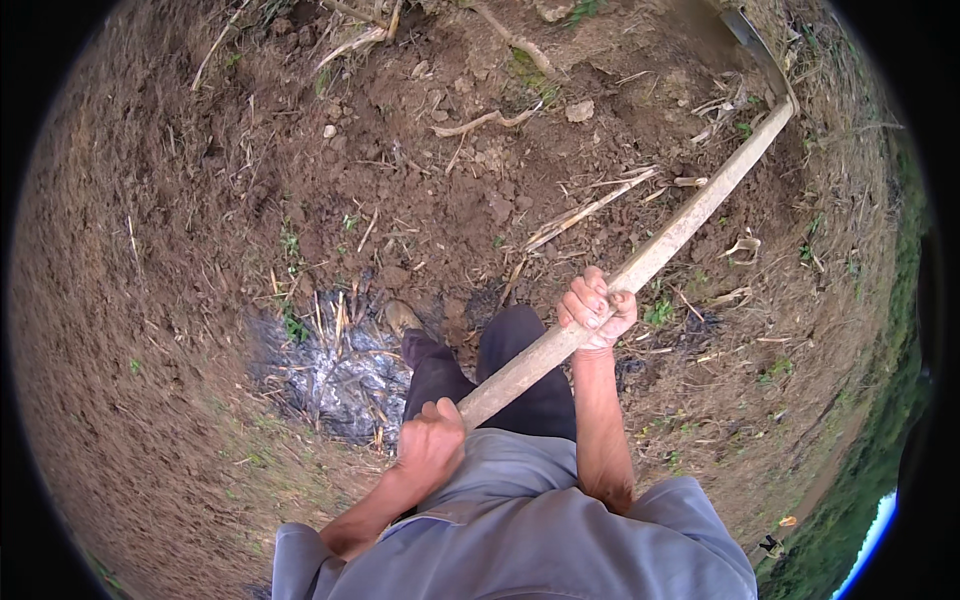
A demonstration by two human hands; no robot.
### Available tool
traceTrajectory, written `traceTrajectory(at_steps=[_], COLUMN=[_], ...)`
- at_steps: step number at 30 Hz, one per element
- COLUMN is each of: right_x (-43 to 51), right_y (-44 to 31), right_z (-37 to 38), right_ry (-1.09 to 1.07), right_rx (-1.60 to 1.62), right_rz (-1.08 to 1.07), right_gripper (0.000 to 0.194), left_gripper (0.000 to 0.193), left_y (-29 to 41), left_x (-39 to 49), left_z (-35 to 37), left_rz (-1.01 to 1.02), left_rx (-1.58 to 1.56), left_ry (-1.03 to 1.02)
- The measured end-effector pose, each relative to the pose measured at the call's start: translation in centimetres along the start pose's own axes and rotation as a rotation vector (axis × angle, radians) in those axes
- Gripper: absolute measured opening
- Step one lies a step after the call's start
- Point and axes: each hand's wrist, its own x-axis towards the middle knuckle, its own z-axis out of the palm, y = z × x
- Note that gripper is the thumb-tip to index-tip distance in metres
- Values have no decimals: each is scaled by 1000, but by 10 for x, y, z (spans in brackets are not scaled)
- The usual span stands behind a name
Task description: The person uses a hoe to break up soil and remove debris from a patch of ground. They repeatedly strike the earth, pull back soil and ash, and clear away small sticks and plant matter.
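My left hand [433, 442] grips the butt end of a thick wooden hoe handle [675, 232], close to my waist. Farther up the same handle, my right hand [598, 307] is closed around it, in front of my thigh. The handle slants from lower left to upper right across my legs. At its far end the metal hoe blade [757, 56] points away to the upper left, near the loose brown soil; whether its edge touches the ground I cannot tell.
Dry stalks [589, 210] and a crooked stick [487, 120] lie on the soil ahead. A patch of grey-white ash [345, 382] with charred stalks is beside my shoe [403, 316]. A pale stone [580, 111] sits farther forward. Green vegetation borders the slope at far right.
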Motion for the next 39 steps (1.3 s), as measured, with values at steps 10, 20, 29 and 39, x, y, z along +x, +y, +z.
traceTrajectory(at_steps=[10, 20, 29, 39], right_x=[-2, -10, 11, 28], right_y=[-10, -15, -74, -42], right_z=[-23, -25, -19, 41], right_ry=[-63, -85, 262, 637], right_rx=[-54, -43, -154, -530], right_rz=[23, 25, -57, -233], right_gripper=[21, 24, 24, 10], left_gripper=[13, 11, 37, 42], left_y=[5, 14, -12, -55], left_x=[6, 1, 7, 61], left_z=[22, 27, 83, 119], left_rz=[-49, -68, -89, -25], left_rx=[75, 24, -44, -96], left_ry=[36, 43, 119, 236])
